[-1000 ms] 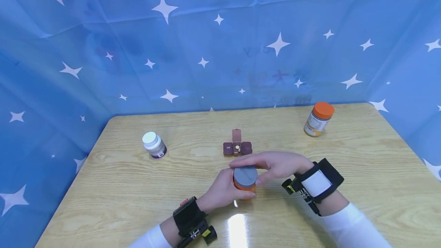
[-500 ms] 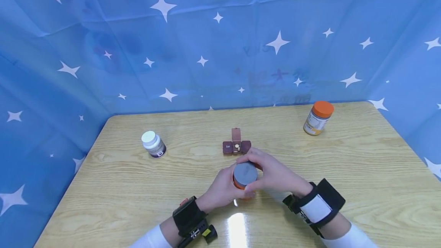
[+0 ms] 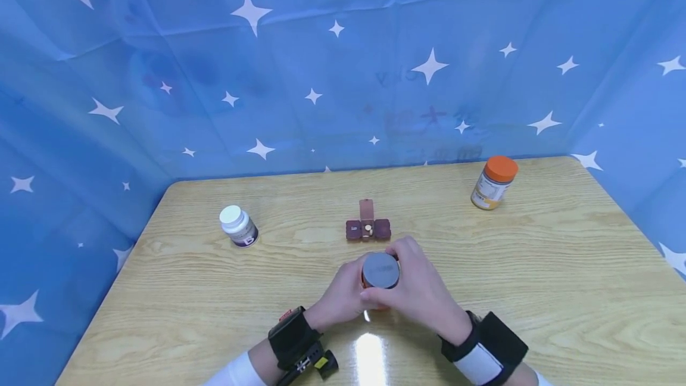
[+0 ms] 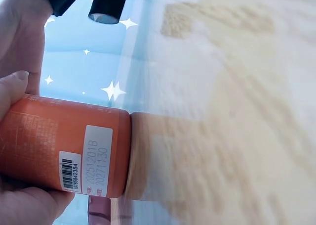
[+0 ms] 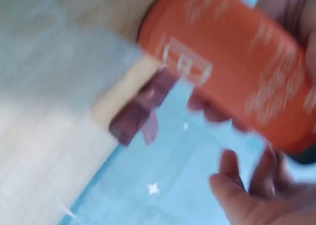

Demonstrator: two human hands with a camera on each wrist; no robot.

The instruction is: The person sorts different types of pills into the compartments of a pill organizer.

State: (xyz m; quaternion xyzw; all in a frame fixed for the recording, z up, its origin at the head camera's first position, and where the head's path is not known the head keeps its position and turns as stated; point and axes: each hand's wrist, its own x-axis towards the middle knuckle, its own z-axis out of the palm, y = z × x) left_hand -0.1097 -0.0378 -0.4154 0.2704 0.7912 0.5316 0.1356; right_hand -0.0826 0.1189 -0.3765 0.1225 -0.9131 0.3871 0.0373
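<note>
An orange bottle with a grey lid is near the middle front of the wooden table. My left hand grips the bottle's body from the left. Around the lid's right side curves my right hand, its thumb at the near edge and its fingers at the far edge. In the left wrist view a white date label and a barcode show on the bottle. The right wrist view is blurred, with the dark lid partly in frame at the right edge.
Just behind the hands lies a small dark-red opened box with flaps spread. A white bottle stands at the left, and an orange-lidded jar at the back right. A starred blue cloth hangs behind the table.
My right hand has turned around the lid, its thumb passing from the right side to the near left edge, and its wrist has dropped toward me. The left hand stays on the bottle.
</note>
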